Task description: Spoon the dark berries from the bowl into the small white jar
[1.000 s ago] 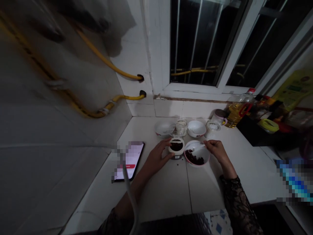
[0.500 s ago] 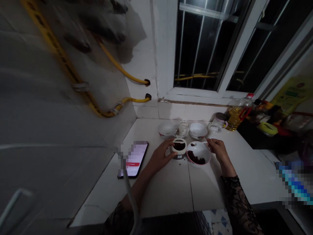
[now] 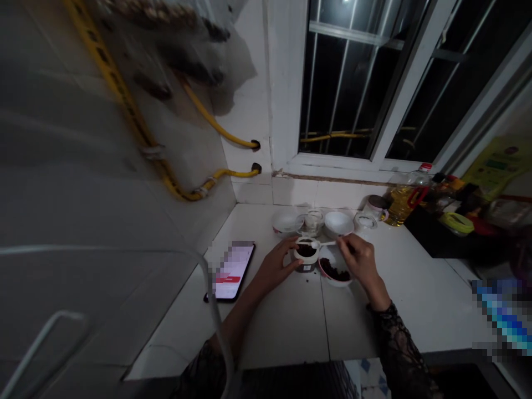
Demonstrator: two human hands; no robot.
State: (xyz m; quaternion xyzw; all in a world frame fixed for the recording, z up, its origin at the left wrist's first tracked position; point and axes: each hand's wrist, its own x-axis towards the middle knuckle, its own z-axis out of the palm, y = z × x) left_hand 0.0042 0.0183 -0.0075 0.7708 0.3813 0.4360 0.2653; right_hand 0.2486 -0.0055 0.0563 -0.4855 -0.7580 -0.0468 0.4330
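Note:
My left hand (image 3: 277, 262) is wrapped round a small jar (image 3: 306, 267) with a white rim and dark contents, which stands upright on the counter. In my right hand (image 3: 361, 259) is the handle of a small white spoon (image 3: 327, 244). The spoon's bowl end is over the jar's mouth. Just right of the jar stands a white bowl (image 3: 338, 281) with a pink outer edge, partly hidden by my right hand. Dark crumbly food (image 3: 332, 270) lies in its bottom.
Behind stand a glass bowl (image 3: 286, 223), a glass jar (image 3: 313, 223), another white bowl (image 3: 338, 223) and a small clear container (image 3: 366, 223). A phone (image 3: 233, 272) lies to the left. An oil bottle (image 3: 401, 202) and a mug (image 3: 376, 206) stand back right.
My right hand has moved left with the spoon, from over the white bowl to the jar's mouth. My left hand still holds the jar in place.

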